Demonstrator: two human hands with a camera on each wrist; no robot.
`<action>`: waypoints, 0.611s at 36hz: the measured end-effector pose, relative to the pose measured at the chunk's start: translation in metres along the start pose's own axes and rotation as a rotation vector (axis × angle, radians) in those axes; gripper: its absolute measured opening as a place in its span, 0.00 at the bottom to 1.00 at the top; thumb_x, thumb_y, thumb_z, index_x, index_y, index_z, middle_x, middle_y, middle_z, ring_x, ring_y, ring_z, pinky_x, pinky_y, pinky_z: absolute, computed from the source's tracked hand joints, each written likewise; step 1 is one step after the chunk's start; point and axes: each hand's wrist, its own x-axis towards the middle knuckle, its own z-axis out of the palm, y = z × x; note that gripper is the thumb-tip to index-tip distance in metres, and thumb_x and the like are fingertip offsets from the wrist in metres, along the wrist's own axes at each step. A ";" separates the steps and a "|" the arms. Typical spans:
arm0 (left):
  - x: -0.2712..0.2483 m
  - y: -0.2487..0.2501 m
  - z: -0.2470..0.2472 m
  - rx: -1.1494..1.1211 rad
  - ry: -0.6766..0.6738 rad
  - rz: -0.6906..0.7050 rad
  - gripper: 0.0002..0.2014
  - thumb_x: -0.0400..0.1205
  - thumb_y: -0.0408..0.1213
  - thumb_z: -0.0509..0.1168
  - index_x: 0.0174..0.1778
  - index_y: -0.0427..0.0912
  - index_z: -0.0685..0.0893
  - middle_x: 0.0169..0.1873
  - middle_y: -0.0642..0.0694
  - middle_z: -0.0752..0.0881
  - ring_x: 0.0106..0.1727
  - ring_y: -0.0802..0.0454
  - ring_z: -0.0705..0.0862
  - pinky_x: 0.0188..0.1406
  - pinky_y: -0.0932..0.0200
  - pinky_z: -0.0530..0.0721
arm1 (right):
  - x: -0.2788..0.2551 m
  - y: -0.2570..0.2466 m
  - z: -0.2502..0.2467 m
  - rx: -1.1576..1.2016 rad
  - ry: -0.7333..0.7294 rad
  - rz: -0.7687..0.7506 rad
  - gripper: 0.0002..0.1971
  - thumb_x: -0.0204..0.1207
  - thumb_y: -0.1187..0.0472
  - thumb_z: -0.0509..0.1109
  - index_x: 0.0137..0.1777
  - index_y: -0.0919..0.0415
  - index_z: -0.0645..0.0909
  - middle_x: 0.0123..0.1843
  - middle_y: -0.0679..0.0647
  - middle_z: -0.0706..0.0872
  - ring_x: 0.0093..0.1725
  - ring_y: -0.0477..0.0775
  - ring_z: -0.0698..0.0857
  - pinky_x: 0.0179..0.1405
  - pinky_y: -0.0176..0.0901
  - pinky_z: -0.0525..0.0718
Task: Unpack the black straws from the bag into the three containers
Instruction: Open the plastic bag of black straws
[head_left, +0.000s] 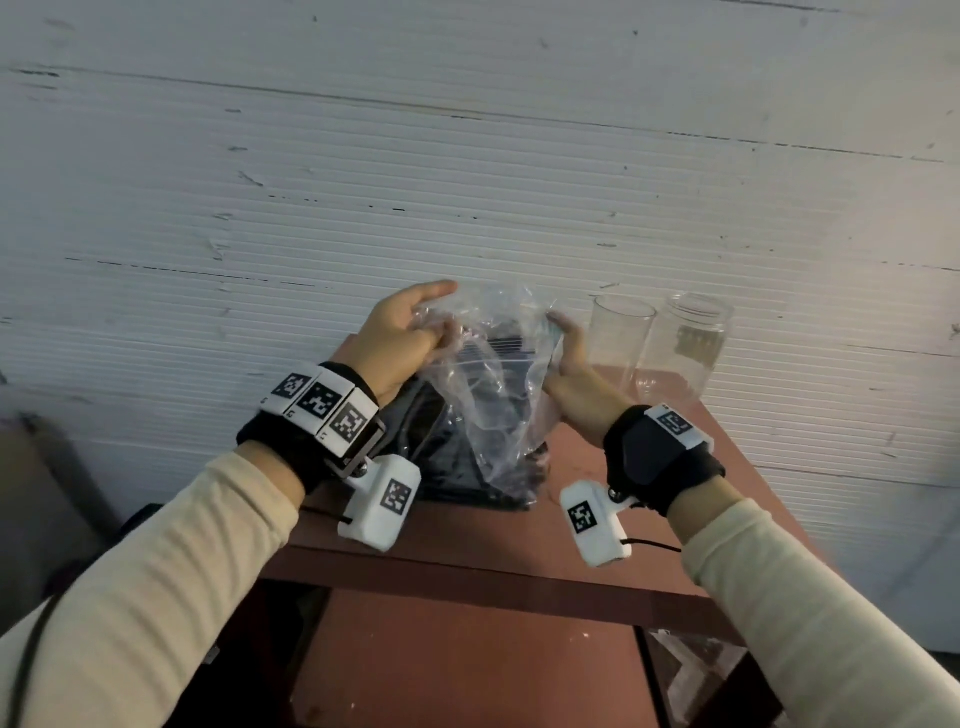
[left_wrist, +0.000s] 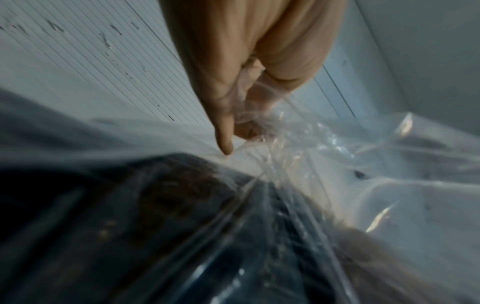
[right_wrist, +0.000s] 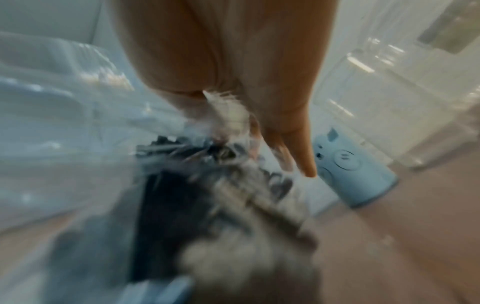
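- Head view: left hand (head_left: 400, 340) pinches the clear bag (head_left: 498, 395) at its 10 o'clock corner.
- Black straws (head_left: 467, 467) lie inside, on the table (head_left: 597, 519).
- Right hand (head_left: 571, 374) grips the bag's 2 o'clock edge.
- Two clear containers (head_left: 621, 338) stand at 3 o'clock; a blue one (right_wrist: 355, 172) shows in the right wrist view.

The clear bag (head_left: 493, 395) fills the gap between the left hand (head_left: 400, 338) and right hand (head_left: 571, 374) — no passage there. Just right of the right hand stand a tall glass (head_left: 621, 338) and a jar (head_left: 693, 343); a blue cup (right_wrist: 355, 174) sits beyond its fingertips. Nearer than both wrists, bare table (head_left: 467, 540) — open room.
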 end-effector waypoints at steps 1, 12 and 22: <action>0.000 0.004 0.002 -0.034 0.009 0.028 0.28 0.80 0.12 0.55 0.73 0.40 0.77 0.49 0.48 0.83 0.44 0.57 0.84 0.52 0.58 0.89 | -0.002 -0.007 -0.003 0.013 0.028 -0.056 0.36 0.80 0.80 0.51 0.80 0.50 0.45 0.56 0.58 0.74 0.35 0.37 0.87 0.37 0.35 0.88; -0.002 0.005 0.000 -0.255 -0.009 0.181 0.22 0.84 0.20 0.59 0.61 0.53 0.83 0.48 0.48 0.91 0.44 0.53 0.88 0.34 0.62 0.87 | -0.013 -0.065 -0.020 -0.089 0.113 -0.398 0.36 0.78 0.82 0.50 0.81 0.50 0.56 0.75 0.48 0.67 0.57 0.25 0.79 0.47 0.31 0.85; -0.015 -0.004 -0.029 -0.207 0.019 0.019 0.20 0.82 0.17 0.54 0.56 0.42 0.84 0.42 0.41 0.88 0.27 0.57 0.82 0.19 0.69 0.79 | -0.018 -0.049 -0.010 -0.006 0.129 -0.156 0.26 0.76 0.79 0.56 0.58 0.49 0.83 0.54 0.47 0.87 0.50 0.39 0.84 0.63 0.46 0.82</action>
